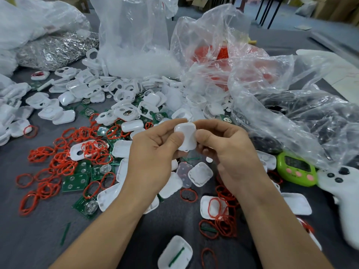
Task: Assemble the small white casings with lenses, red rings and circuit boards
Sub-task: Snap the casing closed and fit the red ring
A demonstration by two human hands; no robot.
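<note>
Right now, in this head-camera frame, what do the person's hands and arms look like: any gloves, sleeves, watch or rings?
The bare left hand and bare right hand wear no gloves, and no rings show on the visible fingers. The left forearm and right forearm are uncovered to the frame's bottom edge: no sleeves, watch or bracelet in view.

The fingers (pixel 206 138) cover both sides of the white casing (pixel 186 136), its inside unseen. At the right edge a white controller (pixel 347 193) is blurred and cut off. The display of the green timer (pixel 296 168) is unreadable.
</note>
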